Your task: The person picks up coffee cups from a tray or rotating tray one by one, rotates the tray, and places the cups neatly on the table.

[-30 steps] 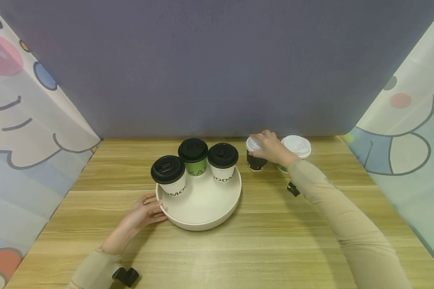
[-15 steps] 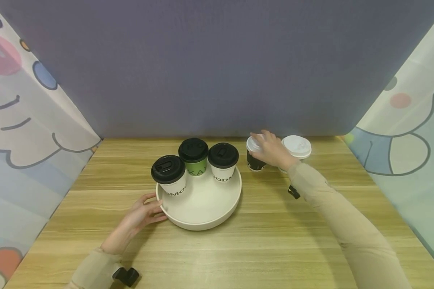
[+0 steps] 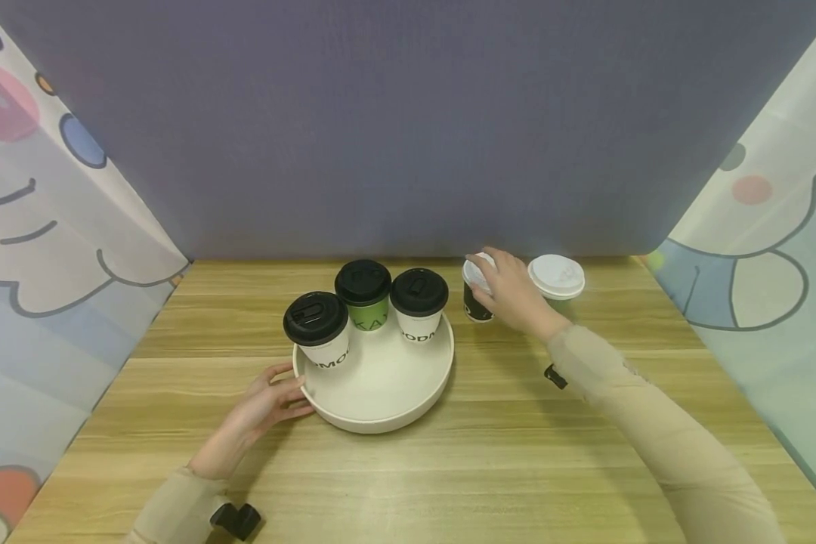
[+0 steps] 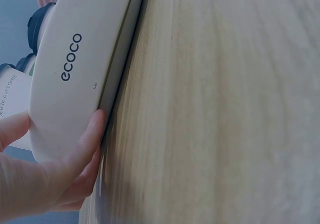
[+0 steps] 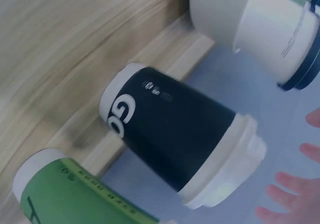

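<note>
My left hand (image 3: 261, 408) grips the left side of a round white tray (image 3: 387, 389), the thumb over its rim and fingers against its outer side. On the tray stand a white cup (image 3: 329, 351) at left, a green cup (image 3: 372, 315) at the back and another white cup (image 3: 419, 326) at right, all black-lidded. My right hand (image 3: 517, 298) is beside a black paper cup (image 3: 474, 306) with a white lid, upright on the table. In the right wrist view its spread fingers (image 5: 292, 184) are apart from that black cup (image 5: 175, 129).
A green cup (image 5: 75, 194) with a white lid (image 3: 556, 276) stands right of the black one, partly hidden by my right hand. A grey panel (image 3: 408, 136) rises behind the wooden table (image 3: 408, 483). Cartoon-printed sheets (image 3: 54, 211) flank both sides.
My right hand has shifted slightly right and its fingers have come off the black cup's lid. The left hand, the tray and the cups stay where they were.
</note>
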`<control>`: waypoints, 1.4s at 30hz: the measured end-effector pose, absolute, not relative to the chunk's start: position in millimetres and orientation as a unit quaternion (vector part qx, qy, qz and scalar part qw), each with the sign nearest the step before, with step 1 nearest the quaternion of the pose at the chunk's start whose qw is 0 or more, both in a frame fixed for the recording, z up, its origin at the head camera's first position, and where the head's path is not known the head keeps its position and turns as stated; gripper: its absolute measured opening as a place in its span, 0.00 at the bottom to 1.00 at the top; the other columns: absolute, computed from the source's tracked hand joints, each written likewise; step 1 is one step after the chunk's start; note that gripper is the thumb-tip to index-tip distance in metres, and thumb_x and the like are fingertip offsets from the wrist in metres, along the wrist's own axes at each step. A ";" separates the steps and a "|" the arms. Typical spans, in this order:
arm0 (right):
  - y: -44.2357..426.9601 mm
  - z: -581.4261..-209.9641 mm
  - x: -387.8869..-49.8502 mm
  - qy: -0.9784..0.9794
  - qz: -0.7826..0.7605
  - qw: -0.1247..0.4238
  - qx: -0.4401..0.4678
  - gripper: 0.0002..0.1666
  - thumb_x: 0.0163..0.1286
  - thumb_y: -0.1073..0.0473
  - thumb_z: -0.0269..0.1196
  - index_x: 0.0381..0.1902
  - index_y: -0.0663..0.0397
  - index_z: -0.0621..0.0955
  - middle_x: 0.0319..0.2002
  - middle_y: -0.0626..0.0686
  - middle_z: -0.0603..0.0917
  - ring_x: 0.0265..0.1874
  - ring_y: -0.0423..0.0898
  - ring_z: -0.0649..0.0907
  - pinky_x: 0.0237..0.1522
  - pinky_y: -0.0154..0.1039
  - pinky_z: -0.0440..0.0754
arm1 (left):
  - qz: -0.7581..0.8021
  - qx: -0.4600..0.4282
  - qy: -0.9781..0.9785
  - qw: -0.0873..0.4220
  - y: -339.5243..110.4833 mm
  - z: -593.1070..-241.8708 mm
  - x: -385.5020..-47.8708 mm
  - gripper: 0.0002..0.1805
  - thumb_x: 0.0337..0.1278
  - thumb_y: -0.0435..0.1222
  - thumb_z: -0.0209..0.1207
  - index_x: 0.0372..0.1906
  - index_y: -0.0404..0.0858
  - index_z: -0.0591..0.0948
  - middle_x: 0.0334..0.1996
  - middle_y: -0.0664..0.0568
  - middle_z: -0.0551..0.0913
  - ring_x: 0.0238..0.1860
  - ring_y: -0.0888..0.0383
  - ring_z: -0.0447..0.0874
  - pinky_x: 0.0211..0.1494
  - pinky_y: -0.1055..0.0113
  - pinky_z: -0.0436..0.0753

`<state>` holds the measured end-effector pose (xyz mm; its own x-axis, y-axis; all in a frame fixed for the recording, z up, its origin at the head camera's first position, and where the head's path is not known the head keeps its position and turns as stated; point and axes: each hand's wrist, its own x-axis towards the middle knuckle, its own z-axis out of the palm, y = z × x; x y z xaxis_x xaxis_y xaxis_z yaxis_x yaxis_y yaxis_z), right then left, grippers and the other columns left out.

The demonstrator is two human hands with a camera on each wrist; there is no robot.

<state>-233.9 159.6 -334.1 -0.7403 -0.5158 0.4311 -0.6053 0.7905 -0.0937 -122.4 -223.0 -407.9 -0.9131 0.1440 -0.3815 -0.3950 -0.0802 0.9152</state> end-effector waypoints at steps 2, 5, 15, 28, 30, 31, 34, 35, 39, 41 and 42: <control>156.5 -333.4 -229.1 -0.918 0.112 0.212 0.317 0.27 0.61 0.57 0.57 0.56 0.61 0.67 0.54 0.68 0.66 0.52 0.63 0.67 0.54 0.58 0.67 | 0.730 -0.097 0.651 0.185 -223.0 -407.8 -122.4 0.36 0.59 0.33 0.50 0.64 0.28 0.43 0.46 0.37 0.69 0.41 0.53 0.78 0.51 0.53 0.77; 151.4 -333.0 -223.1 -0.904 0.113 0.241 0.336 0.26 0.59 0.58 0.58 0.54 0.61 0.69 0.52 0.67 0.68 0.51 0.62 0.69 0.52 0.58 0.68 | 0.730 -0.097 0.651 0.184 -223.1 -408.1 -122.4 0.36 0.59 0.33 0.50 0.64 0.28 0.43 0.46 0.37 0.69 0.41 0.53 0.78 0.51 0.53 0.77; 128.8 -332.3 -201.9 -0.853 0.118 0.306 0.406 0.22 0.55 0.61 0.58 0.47 0.65 0.73 0.48 0.69 0.70 0.48 0.62 0.71 0.51 0.55 0.71 | 0.731 -0.099 0.649 0.184 -223.0 -409.7 -123.2 0.36 0.59 0.33 0.51 0.64 0.29 0.43 0.46 0.38 0.70 0.41 0.53 0.78 0.52 0.53 0.76; 97.1 -345.2 -165.1 -0.846 0.087 0.264 0.456 0.20 0.57 0.57 0.58 0.47 0.58 0.75 0.48 0.63 0.72 0.49 0.57 0.72 0.52 0.49 0.72 | 0.732 -0.097 0.649 0.184 -221.9 -409.0 -122.0 0.36 0.59 0.33 0.51 0.63 0.29 0.43 0.47 0.37 0.67 0.41 0.53 0.78 0.52 0.53 0.76; 93.6 -347.0 -160.3 -0.849 0.086 0.244 0.461 0.20 0.58 0.56 0.58 0.48 0.58 0.75 0.49 0.61 0.72 0.49 0.56 0.72 0.52 0.49 0.72 | 0.732 -0.100 0.648 0.183 -222.0 -409.3 -122.1 0.36 0.59 0.33 0.51 0.63 0.29 0.43 0.47 0.37 0.67 0.40 0.53 0.78 0.51 0.53 0.77; 91.8 -347.5 -157.7 -0.850 0.087 0.233 0.464 0.20 0.58 0.56 0.58 0.48 0.57 0.75 0.49 0.60 0.73 0.49 0.55 0.72 0.53 0.49 0.72 | 0.732 -0.099 0.649 0.183 -222.2 -409.1 -122.0 0.36 0.59 0.33 0.51 0.63 0.29 0.43 0.47 0.37 0.67 0.40 0.53 0.78 0.51 0.53 0.77; 86.5 -349.4 -150.5 -0.851 0.084 0.206 0.476 0.20 0.60 0.55 0.58 0.49 0.57 0.75 0.48 0.58 0.74 0.49 0.52 0.72 0.53 0.47 0.72 | 0.730 -0.098 0.651 0.182 -222.8 -409.4 -122.0 0.36 0.59 0.34 0.51 0.63 0.29 0.43 0.47 0.37 0.67 0.40 0.54 0.78 0.51 0.53 0.77; 84.9 -350.1 -148.4 -0.851 0.082 0.200 0.480 0.20 0.60 0.55 0.58 0.50 0.56 0.74 0.47 0.58 0.74 0.48 0.52 0.73 0.53 0.46 0.72 | 0.730 -0.098 0.651 0.182 -222.9 -409.6 -122.0 0.36 0.59 0.34 0.51 0.63 0.29 0.43 0.47 0.37 0.68 0.40 0.54 0.78 0.51 0.53 0.77; 77.4 -352.4 -140.9 -0.848 0.064 0.187 0.492 0.20 0.61 0.52 0.57 0.50 0.53 0.75 0.46 0.56 0.74 0.47 0.50 0.74 0.52 0.43 0.73 | 0.731 -0.096 0.651 0.180 -222.7 -409.9 -121.4 0.36 0.59 0.33 0.51 0.63 0.28 0.43 0.45 0.38 0.69 0.39 0.54 0.79 0.51 0.53 0.77; 73.7 -353.0 -137.9 -0.847 0.060 0.178 0.497 0.19 0.62 0.52 0.56 0.50 0.52 0.75 0.46 0.55 0.75 0.47 0.50 0.74 0.53 0.43 0.73 | 0.733 -0.095 0.649 0.180 -222.3 -409.8 -121.0 0.36 0.59 0.33 0.51 0.63 0.28 0.43 0.44 0.39 0.70 0.39 0.54 0.79 0.51 0.53 0.77; 71.9 -353.0 -136.3 -0.847 0.057 0.174 0.499 0.19 0.62 0.52 0.56 0.50 0.52 0.75 0.46 0.54 0.75 0.47 0.49 0.74 0.53 0.43 0.73 | 0.734 -0.095 0.648 0.180 -222.2 -409.8 -120.9 0.36 0.59 0.33 0.51 0.63 0.28 0.43 0.44 0.39 0.70 0.39 0.54 0.79 0.51 0.53 0.77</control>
